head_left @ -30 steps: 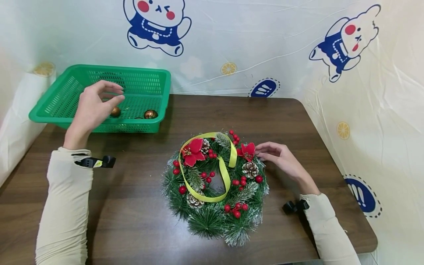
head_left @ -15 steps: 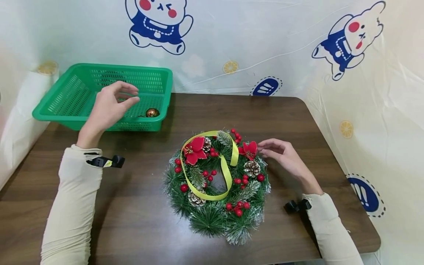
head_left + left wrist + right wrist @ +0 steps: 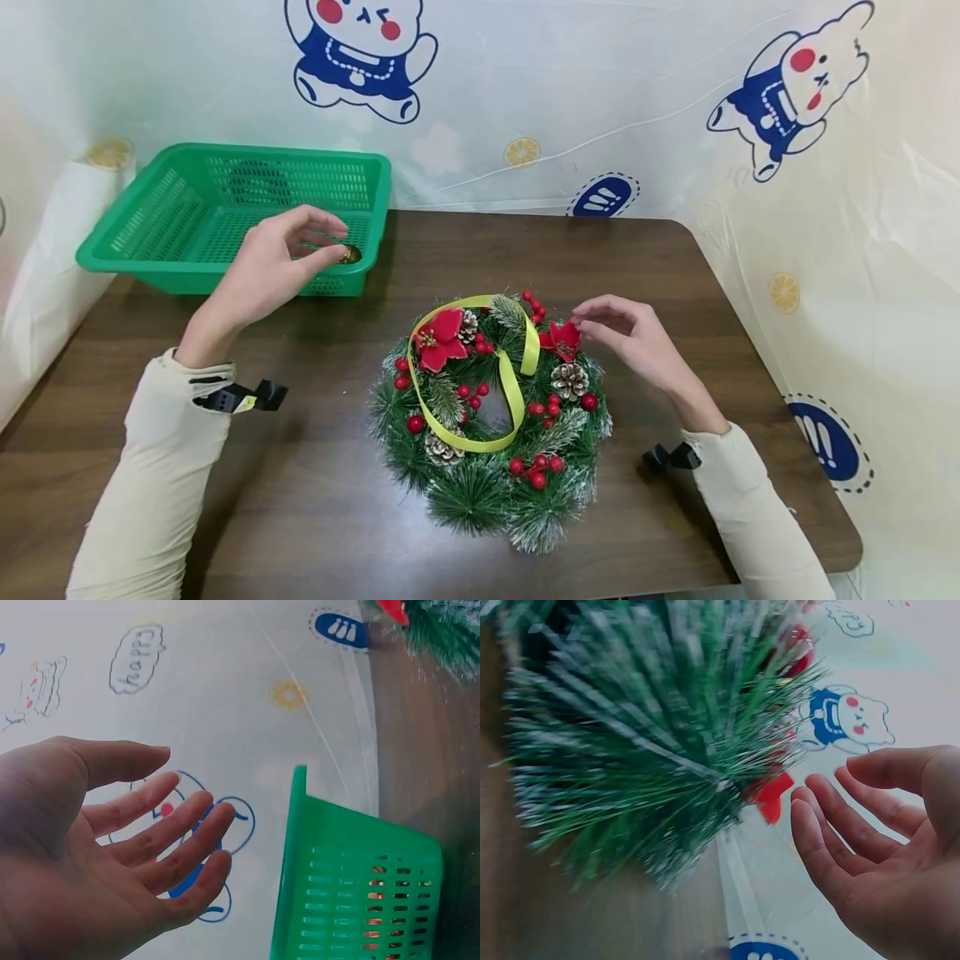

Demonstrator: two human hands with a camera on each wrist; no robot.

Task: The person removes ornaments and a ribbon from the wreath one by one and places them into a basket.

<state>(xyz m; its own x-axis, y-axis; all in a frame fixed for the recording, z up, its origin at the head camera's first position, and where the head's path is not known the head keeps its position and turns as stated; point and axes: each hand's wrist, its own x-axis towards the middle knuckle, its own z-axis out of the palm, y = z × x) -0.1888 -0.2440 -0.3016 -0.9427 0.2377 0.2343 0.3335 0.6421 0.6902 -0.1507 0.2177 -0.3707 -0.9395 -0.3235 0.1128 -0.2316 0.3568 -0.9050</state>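
Observation:
My left hand (image 3: 277, 262) hovers over the front right of the green basket (image 3: 150, 260), with nothing between its spread fingers in the left wrist view. Just beyond its thumb tip a shiny bronze bauble (image 3: 351, 254) shows, partly covered by the hand. On the table lies a green wreath (image 3: 468, 500) with red berries, pinecones and red flowers. A loop of yellow ribbon (image 3: 480, 445) rests on top of it. My right hand (image 3: 630, 342) is beside the wreath's right red flower (image 3: 562, 340). Its fingers are loosely bent and hold nothing; the right wrist view shows a gap between them and the flower.
The brown table (image 3: 315, 492) has a rounded right edge. A pale printed curtain (image 3: 487, 83) hangs close behind it and along its right side. The basket stands at the back left, and its raised rim lies under my left hand.
My left hand has moved right and towards me over the basket, closer to the bauble. My right hand has shifted slightly up and left by the red flower. The wreath stays in place.

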